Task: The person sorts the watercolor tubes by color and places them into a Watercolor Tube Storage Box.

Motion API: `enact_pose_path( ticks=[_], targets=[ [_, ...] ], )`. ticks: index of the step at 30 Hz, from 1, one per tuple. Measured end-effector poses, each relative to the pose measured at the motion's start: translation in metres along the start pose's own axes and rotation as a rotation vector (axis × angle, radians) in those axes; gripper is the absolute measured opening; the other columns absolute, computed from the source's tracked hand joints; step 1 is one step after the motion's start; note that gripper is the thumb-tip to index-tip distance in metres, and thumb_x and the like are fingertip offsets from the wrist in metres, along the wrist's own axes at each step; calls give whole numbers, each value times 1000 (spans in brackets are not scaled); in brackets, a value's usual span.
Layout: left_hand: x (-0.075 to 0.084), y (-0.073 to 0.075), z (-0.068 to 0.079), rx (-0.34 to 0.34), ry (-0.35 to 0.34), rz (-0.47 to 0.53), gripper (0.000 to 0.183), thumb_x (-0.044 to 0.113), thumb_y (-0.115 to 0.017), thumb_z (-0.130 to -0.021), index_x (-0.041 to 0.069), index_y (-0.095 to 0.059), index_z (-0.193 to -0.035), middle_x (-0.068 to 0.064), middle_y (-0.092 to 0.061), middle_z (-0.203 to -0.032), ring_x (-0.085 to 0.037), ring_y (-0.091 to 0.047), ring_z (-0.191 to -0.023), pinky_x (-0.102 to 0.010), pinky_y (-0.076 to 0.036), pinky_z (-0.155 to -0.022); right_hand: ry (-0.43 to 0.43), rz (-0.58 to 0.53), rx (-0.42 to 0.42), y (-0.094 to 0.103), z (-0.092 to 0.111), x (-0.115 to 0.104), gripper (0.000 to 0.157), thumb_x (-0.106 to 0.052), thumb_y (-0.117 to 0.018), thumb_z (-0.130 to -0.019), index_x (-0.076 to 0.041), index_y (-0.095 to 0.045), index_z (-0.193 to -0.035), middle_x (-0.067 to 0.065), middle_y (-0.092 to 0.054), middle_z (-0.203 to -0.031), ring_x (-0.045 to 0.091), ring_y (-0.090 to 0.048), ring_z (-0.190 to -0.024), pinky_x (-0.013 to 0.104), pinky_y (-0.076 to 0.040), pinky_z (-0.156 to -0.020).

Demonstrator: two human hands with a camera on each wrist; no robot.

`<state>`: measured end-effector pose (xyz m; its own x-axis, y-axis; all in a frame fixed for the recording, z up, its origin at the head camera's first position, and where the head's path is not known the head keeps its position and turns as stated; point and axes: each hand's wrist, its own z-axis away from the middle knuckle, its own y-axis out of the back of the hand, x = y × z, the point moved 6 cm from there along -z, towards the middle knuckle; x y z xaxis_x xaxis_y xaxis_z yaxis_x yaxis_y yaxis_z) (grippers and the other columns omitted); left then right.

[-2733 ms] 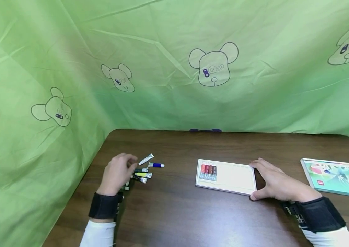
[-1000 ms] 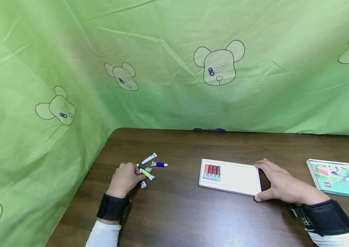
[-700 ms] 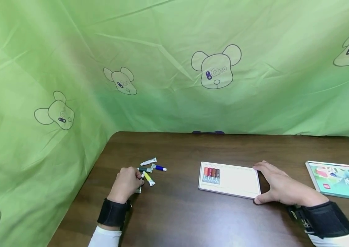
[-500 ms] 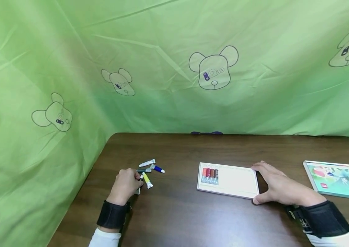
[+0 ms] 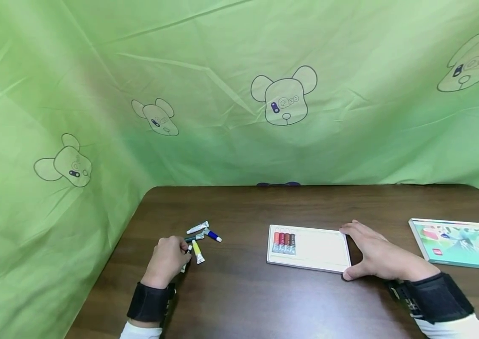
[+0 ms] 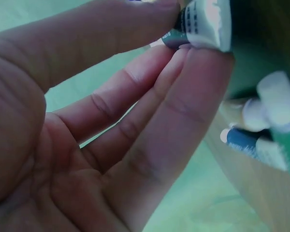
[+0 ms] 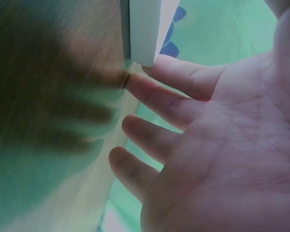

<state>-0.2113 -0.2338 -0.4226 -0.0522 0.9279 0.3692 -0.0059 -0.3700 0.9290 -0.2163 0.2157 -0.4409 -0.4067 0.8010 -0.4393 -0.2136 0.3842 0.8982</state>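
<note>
My left hand pinches a small paint tube between thumb and fingertips, just above the table at the left. The tube has a dark label and a pale crimped end; my fingers hide part of it. Beside that hand lie a yellow tube, a blue tube, a dark green tube and a white tube. My right hand rests at the right end of a white tray, thumb at its near corner, index finger at the far one. Its fingers look nearly straight in the right wrist view.
Several red to dark brown tubes lie side by side at the tray's left end. A flat turquoise illustrated box lies on the wooden table at the far right. Green printed cloth hangs behind and to the left.
The tubes near my left hand have shifted and turned, the yellow and blue ones most plainly. My left hand has come slightly nearer the front with a tube. The right hand stays at the tray.
</note>
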Motion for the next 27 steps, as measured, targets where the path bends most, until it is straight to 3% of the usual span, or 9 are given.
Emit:
enact_pose_path(
  ticks=[7, 15, 22, 27],
  targets=[
    [15, 12, 5, 69, -74, 1, 9, 6, -70, -74, 9, -61, -73, 2, -52, -65, -12, -46, -55, -28, -40, -48, 18, 10, 20, -1, 1, -4, 105, -64, -76, -54, 3, -47, -129, 23, -48, -133, 49, -33, -130, 64, -32, -97],
    [52, 6, 5, 178, -235, -10, 9, 8, -70, -70, 12, -62, -70, 8, -50, -60, -9, -45, -56, -28, -42, -54, 33, 20, 33, 0, 1, -4, 105, -64, -76, -55, 4, -48, -130, 22, -50, -133, 48, -33, -130, 63, -31, -99],
    [91, -17, 2, 160, -344, 5, 5, 10, -71, -72, 8, -68, -77, 6, -58, -65, -6, -52, -61, -26, -46, -58, 18, 7, 19, -2, 2, -4, 105, -63, -77, -54, 3, -48, -130, 22, -49, -134, 48, -33, -131, 63, -32, -99],
    [119, -30, -3, 110, -374, 32, 5, 11, -71, -73, 10, -66, -73, 7, -52, -61, -7, -47, -57, -25, -42, -55, 15, 0, 32, -1, 2, -3, 105, -62, -77, -54, 4, -48, -130, 23, -49, -134, 48, -33, -131, 63, -31, -99]
  ],
)
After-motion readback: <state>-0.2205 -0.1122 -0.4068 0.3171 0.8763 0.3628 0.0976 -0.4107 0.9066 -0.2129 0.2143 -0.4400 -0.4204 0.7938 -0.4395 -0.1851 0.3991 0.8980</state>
